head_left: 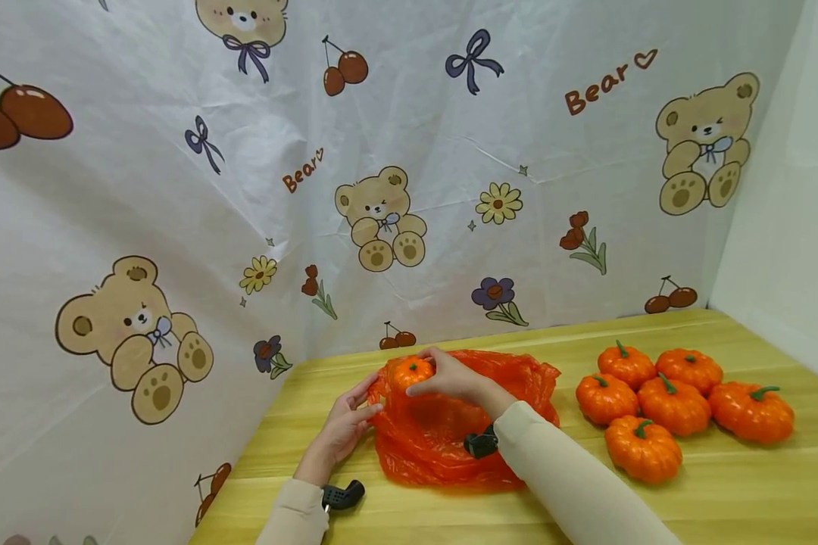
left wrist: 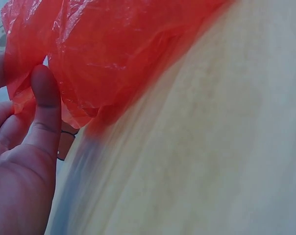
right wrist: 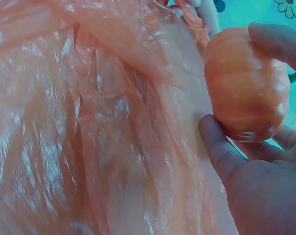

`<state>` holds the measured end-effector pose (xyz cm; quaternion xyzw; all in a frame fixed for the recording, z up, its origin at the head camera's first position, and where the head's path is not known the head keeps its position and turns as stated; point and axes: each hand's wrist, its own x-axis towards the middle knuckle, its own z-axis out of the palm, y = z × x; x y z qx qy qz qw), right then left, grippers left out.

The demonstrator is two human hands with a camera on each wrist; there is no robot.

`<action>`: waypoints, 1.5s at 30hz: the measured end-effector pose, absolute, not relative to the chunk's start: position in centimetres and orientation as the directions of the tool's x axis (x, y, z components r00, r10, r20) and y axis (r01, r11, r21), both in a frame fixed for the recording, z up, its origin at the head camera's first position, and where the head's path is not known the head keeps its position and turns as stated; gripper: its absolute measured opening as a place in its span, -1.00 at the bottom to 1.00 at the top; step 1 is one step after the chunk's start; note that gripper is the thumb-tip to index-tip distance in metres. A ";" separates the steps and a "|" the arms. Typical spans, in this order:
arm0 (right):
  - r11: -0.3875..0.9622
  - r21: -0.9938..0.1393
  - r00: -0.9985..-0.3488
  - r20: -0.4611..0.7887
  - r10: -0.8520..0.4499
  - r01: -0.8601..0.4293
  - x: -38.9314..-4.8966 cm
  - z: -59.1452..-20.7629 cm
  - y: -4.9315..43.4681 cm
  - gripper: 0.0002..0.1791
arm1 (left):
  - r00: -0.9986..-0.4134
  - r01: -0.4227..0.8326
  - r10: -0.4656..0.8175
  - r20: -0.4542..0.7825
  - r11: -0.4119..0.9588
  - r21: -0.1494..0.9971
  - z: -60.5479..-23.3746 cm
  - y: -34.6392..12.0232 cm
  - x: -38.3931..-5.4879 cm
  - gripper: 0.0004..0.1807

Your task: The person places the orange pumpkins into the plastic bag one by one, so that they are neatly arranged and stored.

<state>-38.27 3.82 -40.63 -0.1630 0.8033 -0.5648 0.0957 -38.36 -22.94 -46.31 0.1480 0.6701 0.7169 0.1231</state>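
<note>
My right hand (head_left: 450,378) grips a small orange toy pumpkin (head_left: 411,372) with a green stem, thumb on one side and fingers on the other. It holds the pumpkin over the left part of a thin red plastic bag (head_left: 443,454), which lies crumpled and spread on the table. In the right wrist view the pumpkin (right wrist: 246,83) shows its ribbed side between the fingertips. My left hand (head_left: 346,424) pinches the bag's left edge. Seen from the left wrist, the thumb presses the red film (left wrist: 113,49) against the fingers.
Several more orange pumpkins (head_left: 673,405) sit grouped at the right on the wooden table (head_left: 409,518). A white cloth (head_left: 443,121) printed with bears and flowers hangs behind and to the left. A plain white wall (head_left: 784,250) stands at the right.
</note>
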 end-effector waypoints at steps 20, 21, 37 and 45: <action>0.402 -0.912 -0.985 0.011 -0.170 -0.080 -38.9 -44.0 2.7 -0.12 | -0.928 0.032 0.368 0.061 -0.084 0.996 -46.6 -23.0 -37.9 -0.17; 0.408 -0.910 -0.987 0.005 -0.159 -0.070 -39.0 -44.0 2.7 -0.11 | -0.927 0.034 0.369 0.063 -0.085 0.996 -46.6 -23.0 -37.9 -0.17; 0.409 -0.912 -0.993 -0.032 -0.112 -0.016 -39.1 -44.5 2.1 -0.16 | -0.924 0.039 0.378 0.064 -0.074 0.997 -46.6 -22.9 -38.0 -0.16; 0.411 -0.911 -0.996 0.002 -0.092 -0.040 -39.2 -44.6 2.4 -0.28 | -0.933 0.028 0.355 0.055 -0.080 0.996 -46.5 -22.8 -38.2 -0.19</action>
